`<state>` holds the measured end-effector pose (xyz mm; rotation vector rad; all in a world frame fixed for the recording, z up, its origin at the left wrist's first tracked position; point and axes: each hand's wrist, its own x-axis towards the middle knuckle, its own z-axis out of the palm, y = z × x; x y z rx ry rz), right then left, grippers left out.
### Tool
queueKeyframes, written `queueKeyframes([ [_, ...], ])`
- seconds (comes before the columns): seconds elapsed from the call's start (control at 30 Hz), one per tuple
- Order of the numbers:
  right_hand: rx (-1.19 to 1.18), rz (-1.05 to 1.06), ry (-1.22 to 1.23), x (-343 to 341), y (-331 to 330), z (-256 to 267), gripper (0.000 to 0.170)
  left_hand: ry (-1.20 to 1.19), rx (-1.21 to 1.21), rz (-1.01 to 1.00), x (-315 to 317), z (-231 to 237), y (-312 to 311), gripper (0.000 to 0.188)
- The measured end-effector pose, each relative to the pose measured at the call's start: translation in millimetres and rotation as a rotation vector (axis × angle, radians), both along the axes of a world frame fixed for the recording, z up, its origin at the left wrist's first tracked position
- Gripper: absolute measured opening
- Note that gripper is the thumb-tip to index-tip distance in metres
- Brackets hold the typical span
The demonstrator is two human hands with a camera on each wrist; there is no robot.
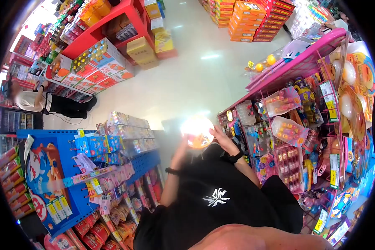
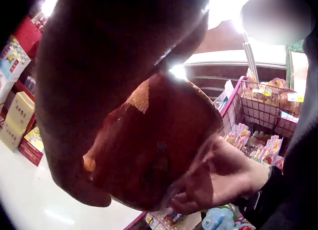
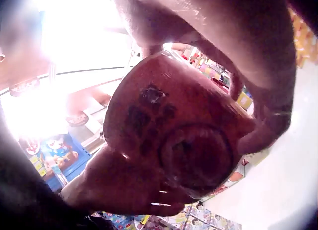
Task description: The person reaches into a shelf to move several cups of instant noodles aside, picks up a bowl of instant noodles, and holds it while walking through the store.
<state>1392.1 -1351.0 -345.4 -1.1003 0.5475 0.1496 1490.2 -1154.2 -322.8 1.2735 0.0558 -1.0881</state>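
Note:
Glare whitens a round, translucent reddish-orange item (image 1: 199,135) held between both hands in front of the body. In the left wrist view the item (image 2: 166,135) looks dark red-brown, and in the right wrist view its surface (image 3: 144,91) shows dark blotches and a raised ring. My left hand (image 1: 181,146) grips its left side and appears as a large dark shape in the left wrist view. My right hand (image 1: 224,141) holds the right side, its fingers curved round the edge; the right wrist view shows this hand (image 3: 248,66) from close up.
A pink wire rack (image 1: 296,46) with packaged toys stands close on the right. Blue shelving (image 1: 71,141) with hanging packets is on the left. Stacked cartons (image 1: 100,66) stand beyond, near a person in a white top (image 1: 31,100). Pale floor (image 1: 196,75) stretches ahead.

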Motion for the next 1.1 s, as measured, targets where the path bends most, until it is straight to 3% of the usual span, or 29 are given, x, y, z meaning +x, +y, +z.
queueKeyframes([
  [0.03,0.005,0.004,0.007,1.6,-3.9,-0.8,0.055,0.030,0.008,0.043,-0.9,-1.8,-3.3,0.049],
  [0.1,0.025,0.016,0.026,2.6,-7.7,-3.5,0.057,-0.166,0.047,-0.027,-2.0,-7.3,-2.1,0.052],
  [0.17,0.009,0.035,0.060,5.0,-7.7,-4.8,0.058,-0.052,0.050,0.032,-4.4,-8.4,-0.8,0.055],
  [0.27,0.053,0.001,0.048,12.5,-6.4,-14.7,0.058,-0.035,0.113,0.050,13.5,29.5,-14.6,0.055],
  [0.43,0.055,-0.106,0.057,44.5,7.7,-1.5,0.057,0.025,-0.003,-0.082,53.6,16.5,-7.3,0.061],
  [0.67,0.032,-0.151,0.107,95.7,38.8,10.6,0.059,0.096,-0.061,-0.123,113.5,-52.1,31.0,0.066],
  [0.73,0.017,-0.156,0.094,112.6,49.6,14.3,0.059,-0.014,-0.047,-0.127,131.0,-31.5,35.8,0.067],
  [0.87,-0.035,-0.129,0.091,145.2,68.7,21.8,0.058,-0.019,-0.041,-0.147,164.2,-2.9,51.5,0.067],
  [0.93,-0.044,-0.119,0.061,161.5,79.1,12.2,0.069,-0.125,0.012,-0.158,179.7,16.2,59.9,0.070],
  [1.03,-0.065,-0.127,0.055,183.0,98.1,9.4,0.073,-0.101,-0.070,-0.151,203.1,18.5,78.4,0.066],
  [1.1,-0.052,-0.142,0.064,192.1,109.5,12.2,0.064,-0.047,-0.091,-0.141,216.5,8.1,90.5,0.065],
])
